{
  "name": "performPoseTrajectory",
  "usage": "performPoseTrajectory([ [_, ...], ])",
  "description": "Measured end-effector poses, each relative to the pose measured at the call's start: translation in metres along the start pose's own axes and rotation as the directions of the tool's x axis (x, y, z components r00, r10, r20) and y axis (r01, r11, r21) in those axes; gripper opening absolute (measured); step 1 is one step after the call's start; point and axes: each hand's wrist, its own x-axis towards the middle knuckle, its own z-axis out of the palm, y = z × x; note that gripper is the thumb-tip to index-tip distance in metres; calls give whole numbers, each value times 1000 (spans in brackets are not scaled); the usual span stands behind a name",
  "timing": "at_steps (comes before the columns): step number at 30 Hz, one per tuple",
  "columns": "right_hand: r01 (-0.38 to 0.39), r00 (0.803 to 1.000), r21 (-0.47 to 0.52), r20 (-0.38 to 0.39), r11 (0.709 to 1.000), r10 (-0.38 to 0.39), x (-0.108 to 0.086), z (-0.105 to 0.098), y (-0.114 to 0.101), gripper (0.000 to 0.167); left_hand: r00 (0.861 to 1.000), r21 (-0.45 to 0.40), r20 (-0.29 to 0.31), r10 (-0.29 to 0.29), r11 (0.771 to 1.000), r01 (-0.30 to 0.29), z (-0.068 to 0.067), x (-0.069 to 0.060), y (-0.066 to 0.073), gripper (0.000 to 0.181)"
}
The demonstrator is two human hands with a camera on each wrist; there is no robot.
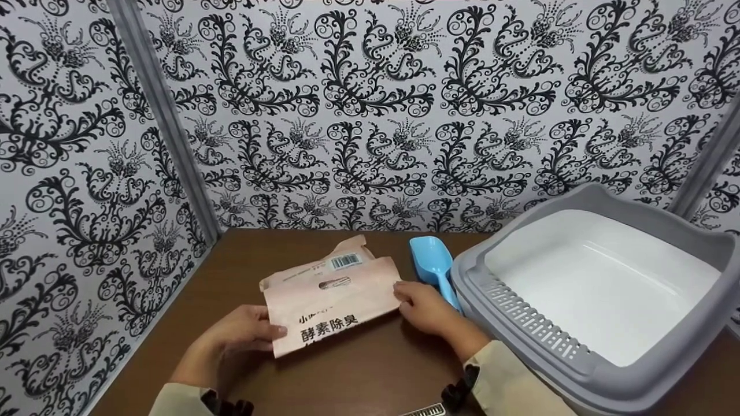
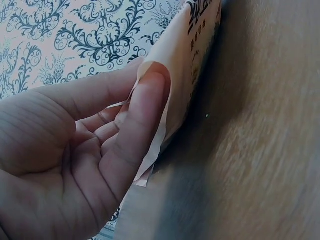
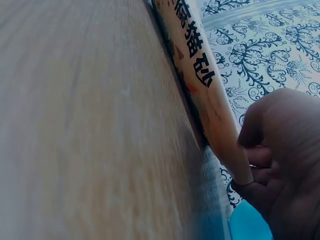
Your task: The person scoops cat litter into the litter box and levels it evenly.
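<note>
A flattened pink cat litter bag (image 1: 332, 306), printed with dark characters and a barcode, is held by its two sides just above the table. Its top part is creased and folded back, and a slot-shaped handle hole shows near the fold. My left hand (image 1: 245, 329) pinches the left edge with the thumb on the front face. In the left wrist view, the thumb and fingers of my left hand (image 2: 100, 135) grip the curled edge of the bag. At the opposite side my right hand (image 1: 425, 306) pinches the right edge; the right wrist view shows its fingers around the bag's corner (image 3: 235, 155).
A blue litter scoop (image 1: 432, 260) lies just beyond my right hand. To the right stands a grey litter box (image 1: 578, 375) with a white inside and a slotted ledge. Patterned walls (image 1: 376, 115) enclose the brown table (image 1: 341, 387) at the back and left.
</note>
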Motion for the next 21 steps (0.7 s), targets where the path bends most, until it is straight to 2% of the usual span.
performPoseTrajectory([
  [2,-49,997,49,-60,998,52,1,1,0,16,1000,-6,8,-2,1000,2,0,-1,0,42],
  [5,-141,978,183,-130,973,166,0,2,0,36,1000,-17,21,-3,1000,3,0,-2,1,41],
  [10,-237,935,403,-152,884,320,3,0,-2,52,1000,-15,31,3,1000,-3,-1,-2,2,38],
  [16,-252,892,538,-194,805,408,7,0,-4,52,999,42,49,18,999,-20,-1,-4,1,37],
  [21,-241,874,622,-195,745,445,8,1,-8,46,999,75,53,12,997,-16,0,-5,1,35],
])
